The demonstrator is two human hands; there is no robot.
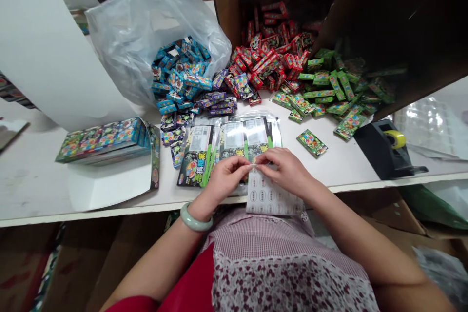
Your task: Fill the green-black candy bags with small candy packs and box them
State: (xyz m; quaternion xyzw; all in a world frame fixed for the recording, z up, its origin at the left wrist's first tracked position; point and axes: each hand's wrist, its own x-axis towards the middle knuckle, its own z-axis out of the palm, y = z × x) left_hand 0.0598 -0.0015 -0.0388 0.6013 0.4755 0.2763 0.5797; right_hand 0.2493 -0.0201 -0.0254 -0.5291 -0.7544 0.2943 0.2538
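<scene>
A white sheet of round stickers [263, 195] hangs over the table's front edge, above my lap. My right hand [283, 169] pinches its top edge between thumb and fingers. My left hand [231, 173], with a green bangle on the wrist, is closed at the sheet's top left corner; the fingertips of both hands meet there. Whether a single sticker is lifted between them is too small to tell. Right behind my hands lie flat black-and-green candy pouches [195, 156] with white label panels, partly covered by my fingers.
Heaps of small blue boxes [183, 75], purple boxes [219, 101], red boxes [268, 61] and green boxes [325, 87] lie behind. One green box [312, 144] lies apart. An open display carton [109, 180] stands left, a tape dispenser [383, 148] right, a clear plastic bag [153, 14] behind.
</scene>
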